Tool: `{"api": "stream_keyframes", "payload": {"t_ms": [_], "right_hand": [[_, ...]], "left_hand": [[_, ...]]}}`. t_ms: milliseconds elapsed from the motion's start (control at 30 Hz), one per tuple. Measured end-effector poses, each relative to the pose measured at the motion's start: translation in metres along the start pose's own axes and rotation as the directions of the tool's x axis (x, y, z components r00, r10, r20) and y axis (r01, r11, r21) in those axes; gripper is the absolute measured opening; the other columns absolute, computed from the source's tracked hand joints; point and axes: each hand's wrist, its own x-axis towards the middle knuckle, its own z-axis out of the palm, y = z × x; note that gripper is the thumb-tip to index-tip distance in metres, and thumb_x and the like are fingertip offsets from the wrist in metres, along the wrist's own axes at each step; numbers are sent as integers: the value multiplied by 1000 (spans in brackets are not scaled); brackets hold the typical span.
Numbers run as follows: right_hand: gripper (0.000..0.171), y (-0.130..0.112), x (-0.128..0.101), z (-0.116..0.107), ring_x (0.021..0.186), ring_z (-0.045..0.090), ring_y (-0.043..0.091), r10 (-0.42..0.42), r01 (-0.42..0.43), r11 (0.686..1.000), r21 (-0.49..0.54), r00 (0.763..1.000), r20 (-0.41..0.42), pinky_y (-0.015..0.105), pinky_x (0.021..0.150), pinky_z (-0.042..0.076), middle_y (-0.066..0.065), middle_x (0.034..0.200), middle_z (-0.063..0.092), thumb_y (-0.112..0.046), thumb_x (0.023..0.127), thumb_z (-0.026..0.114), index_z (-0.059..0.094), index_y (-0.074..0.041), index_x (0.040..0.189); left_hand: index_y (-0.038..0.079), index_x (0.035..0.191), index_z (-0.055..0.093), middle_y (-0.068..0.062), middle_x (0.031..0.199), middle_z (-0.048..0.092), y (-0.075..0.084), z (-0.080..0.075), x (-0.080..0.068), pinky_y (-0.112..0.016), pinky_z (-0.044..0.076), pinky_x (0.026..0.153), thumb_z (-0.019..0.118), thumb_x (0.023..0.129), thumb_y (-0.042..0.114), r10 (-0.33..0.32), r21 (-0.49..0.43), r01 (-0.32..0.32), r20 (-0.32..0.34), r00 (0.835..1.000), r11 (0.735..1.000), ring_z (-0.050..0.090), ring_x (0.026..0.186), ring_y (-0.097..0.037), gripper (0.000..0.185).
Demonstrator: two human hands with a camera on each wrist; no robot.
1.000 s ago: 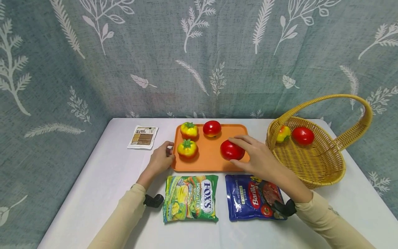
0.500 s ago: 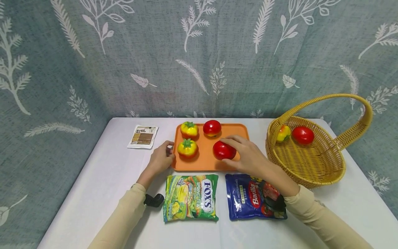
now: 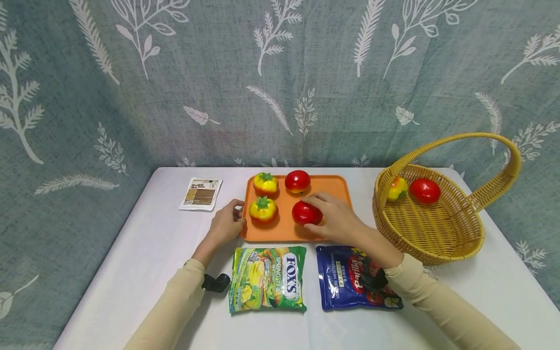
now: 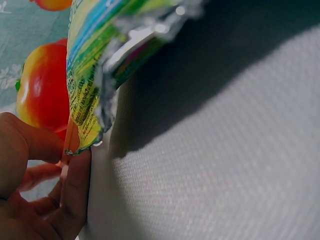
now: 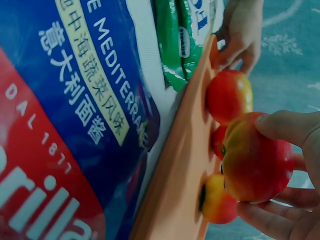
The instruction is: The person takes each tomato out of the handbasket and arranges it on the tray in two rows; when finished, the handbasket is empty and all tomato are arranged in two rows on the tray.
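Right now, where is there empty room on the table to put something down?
The table is bare on its left side, below the small white packet, and at the near right corner beside the basket. The basket's middle is open too. It is crowded on the orange tray and around the two bags.

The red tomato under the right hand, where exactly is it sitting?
In the head view the red tomato lies on the orange tray, near its front edge, right of a yellow tomato, gripped by the right hand.

Red tomato [image 3: 306, 213] in my right hand [image 3: 337, 221]: glossy, smooth plastic.
Tray [image 3: 334, 186]: matt orange plastic.
Basket [image 3: 437, 228]: woven wicker.
Tablecloth [image 3: 144, 253]: matt woven cloth.
FOX'S bag [image 3: 268, 278]: shiny foil.
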Motion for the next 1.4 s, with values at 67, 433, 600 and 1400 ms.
{"api": "stream_keyframes", "payload": {"t_ms": [67, 433, 600, 1400], "right_hand": [[59, 0, 1, 3, 106, 61, 25, 21, -21, 1000, -6, 999, 23, 42, 89, 55, 9, 122, 62, -27, 81, 82, 62, -9, 134], [61, 6, 9, 17, 104, 61, 26, 74, -73, 997, -20, 992, 99, 43, 88, 54, 12, 123, 61, -27, 82, 81, 60, -8, 136], [63, 10, 11, 20, 107, 61, 27, 102, -102, 995, -7, 987, 125, 44, 90, 54, 13, 126, 60, -27, 82, 82, 59, -8, 138], [85, 14, 16, 9, 122, 55, 33, 124, -120, 992, -36, 983, 138, 51, 99, 48, 15, 138, 55, -38, 74, 87, 51, -7, 144]], "left_hand": [[3, 135, 51, -14, 105, 61, -1, 1, 0, -28, 53, 60, 60, 90, 5, 0, -1, 0, 1, 1000, 1000, 59, 88, -26, 46], [3, 135, 52, -13, 103, 61, -1, 2, -1, -27, 53, 59, 60, 90, 4, 2, -5, -2, -2, 1000, 1000, 60, 87, -25, 46], [3, 136, 51, -13, 104, 60, 0, 1, -1, -28, 53, 60, 60, 89, 4, 0, -7, 0, 4, 1000, 1000, 59, 87, -25, 47], [3, 135, 52, -13, 102, 61, 0, 1, 1, -29, 51, 64, 61, 89, 5, 10, 20, -10, -6, 1000, 1000, 58, 87, -25, 46]]}}
